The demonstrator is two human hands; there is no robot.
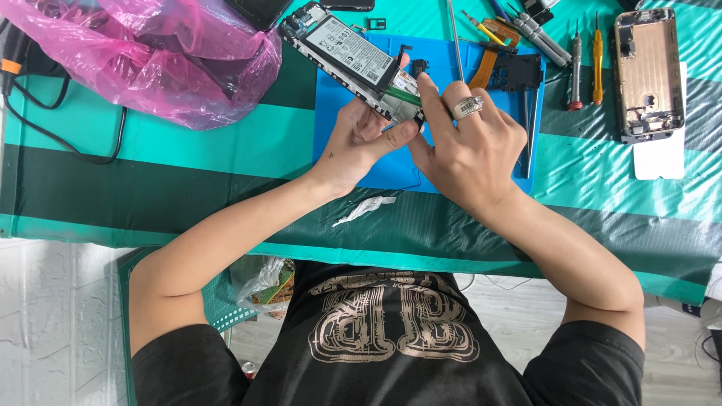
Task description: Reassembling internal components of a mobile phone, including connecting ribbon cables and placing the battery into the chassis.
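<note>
Above the blue repair mat (342, 154), the left hand (359, 143) and right hand (470, 146) both pinch the opened smartphone (350, 56), fingers closed on its lower end.

I see my left hand (361, 143) gripping the lower end of an opened phone (350, 64) with its battery exposed, tilted over a blue repair mat (338, 143) at upper centre. My right hand (466, 143), wearing a ring, presses its fingertips on the phone's bottom edge. A pink plastic bag (150, 53) lies upper left, screwdrivers (587, 64) and a second gutted phone (647, 71) upper right.
</note>
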